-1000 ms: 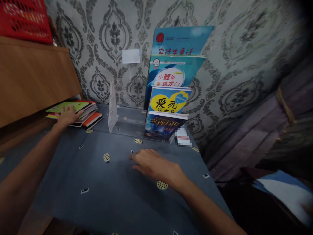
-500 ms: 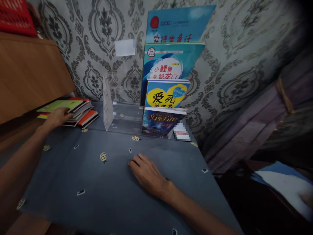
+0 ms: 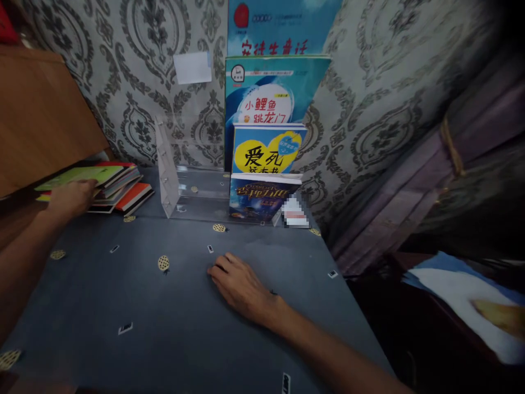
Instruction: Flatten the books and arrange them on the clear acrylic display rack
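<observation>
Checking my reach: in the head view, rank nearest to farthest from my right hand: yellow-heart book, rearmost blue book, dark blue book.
1. Dark blue book, front tier.
2. Yellow-heart book, just behind it.
3. Rearmost blue book, at top.

A purplish curtain [image 3: 488,128] hangs beside the patterned wall [image 3: 153,33].

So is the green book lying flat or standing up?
Lying flat: the green book faces cover-up atop the pile of books, the left hand at its near edge.
</observation>
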A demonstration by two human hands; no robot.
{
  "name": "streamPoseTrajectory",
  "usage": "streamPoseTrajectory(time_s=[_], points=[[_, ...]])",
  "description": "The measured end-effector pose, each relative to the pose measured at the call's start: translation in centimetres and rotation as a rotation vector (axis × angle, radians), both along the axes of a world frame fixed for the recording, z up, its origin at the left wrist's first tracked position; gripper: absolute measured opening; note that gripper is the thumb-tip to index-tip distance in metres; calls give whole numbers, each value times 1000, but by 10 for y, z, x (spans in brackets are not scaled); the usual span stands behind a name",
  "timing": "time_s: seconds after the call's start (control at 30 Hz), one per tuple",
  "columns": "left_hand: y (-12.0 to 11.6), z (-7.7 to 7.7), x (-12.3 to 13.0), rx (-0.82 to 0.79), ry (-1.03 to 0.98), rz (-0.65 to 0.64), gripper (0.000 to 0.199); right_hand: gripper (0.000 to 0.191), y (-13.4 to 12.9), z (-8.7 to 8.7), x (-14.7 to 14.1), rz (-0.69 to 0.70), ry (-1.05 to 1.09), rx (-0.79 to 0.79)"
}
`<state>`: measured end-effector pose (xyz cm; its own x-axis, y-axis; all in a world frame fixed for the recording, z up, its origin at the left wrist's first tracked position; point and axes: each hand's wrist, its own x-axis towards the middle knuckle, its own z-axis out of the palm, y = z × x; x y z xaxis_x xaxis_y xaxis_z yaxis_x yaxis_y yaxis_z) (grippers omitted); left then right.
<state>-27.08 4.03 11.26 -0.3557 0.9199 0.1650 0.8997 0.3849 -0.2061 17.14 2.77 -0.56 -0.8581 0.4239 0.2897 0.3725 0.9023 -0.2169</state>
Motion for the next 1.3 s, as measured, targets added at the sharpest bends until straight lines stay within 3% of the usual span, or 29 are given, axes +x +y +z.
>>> streamPoseTrajectory(time_s=[0.1,0.23,0.5,0.63,0.93,1.07,1.2,1.3], points=[[-9,3,19,-50,126,-31,61,15,2,-3,0,5,17,-15],[-13,-5,35,9,211,-147,54,15,2,-2,0,14,33,-26],[-8,-14,21,-4,104,-30,55,15,3,-2,1,23,67,-7],[-14,-19,28,58,99,-88,57,12,4,-4,1,24,90,-7],[-42,-56,38,118,168,-244,60,14,4,-3,1,33,90,-30],[-58,-79,39,27,174,-325,60,14,4,-4,0,27,78,-22],[-72,-101,36,-84,30,-420,62,13,5,-5,0,22,73,-34],[-84,-105,38,-112,-96,-478,64,15,5,-5,1,28,78,-55]])
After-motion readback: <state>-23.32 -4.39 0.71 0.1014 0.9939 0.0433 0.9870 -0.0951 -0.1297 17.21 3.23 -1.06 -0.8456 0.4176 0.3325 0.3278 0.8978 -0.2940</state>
